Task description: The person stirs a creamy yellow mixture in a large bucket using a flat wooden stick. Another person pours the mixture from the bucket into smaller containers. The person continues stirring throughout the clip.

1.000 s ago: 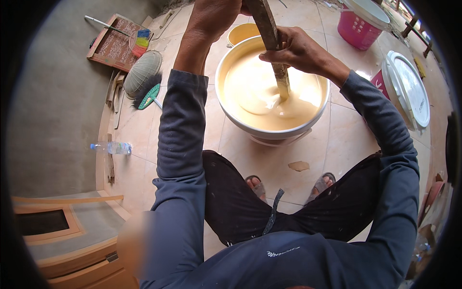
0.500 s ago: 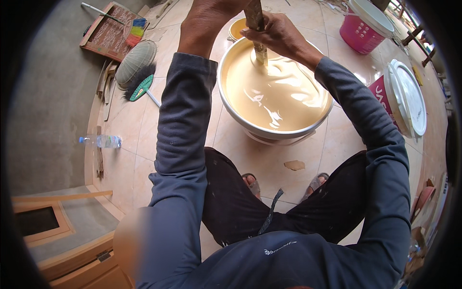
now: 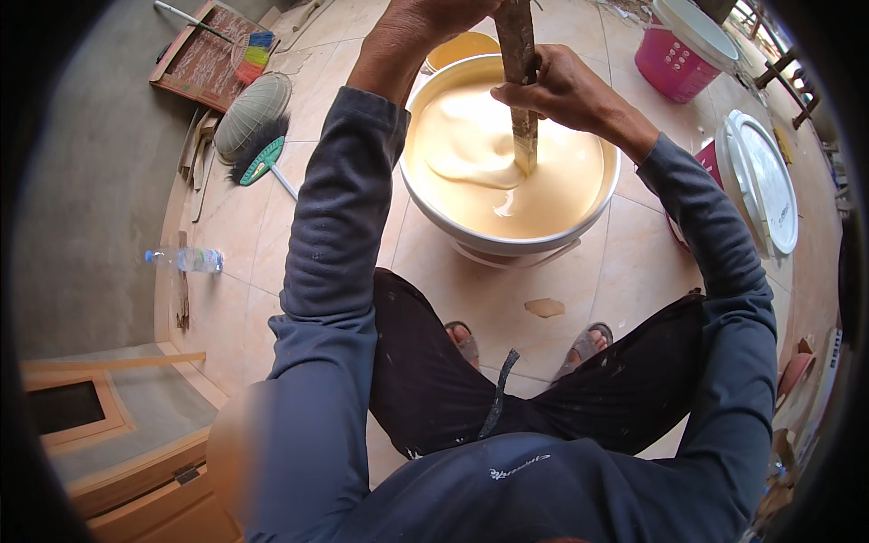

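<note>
A white-rimmed bucket (image 3: 507,246) of creamy pale-yellow paint (image 3: 557,195) stands on the floor in front of me. A flat wooden stick (image 3: 520,54) is dipped in the paint, nearly upright, with its lower part coated. My right hand (image 3: 579,89) is closed round the middle of the stick, just above the paint. Higher up, my left hand (image 3: 433,20) is closed at the stick's upper end; the frame's top edge cuts off part of its fingers. Swirls and folds mark the paint's surface beside the stick.
Behind the bucket sits a yellow container (image 3: 460,49). Two lidded pink buckets, one far (image 3: 672,63) and one nearer (image 3: 769,190), stand at right. A green brush (image 3: 262,163), a conical hat (image 3: 253,116) and a plastic bottle (image 3: 199,261) lie left. A flat beige scrap (image 3: 544,309) lies near my feet.
Both hands have moved the stick to the right and nearer to me through the paint. The swirls on the surface have shifted. My grip on the stick stays.
</note>
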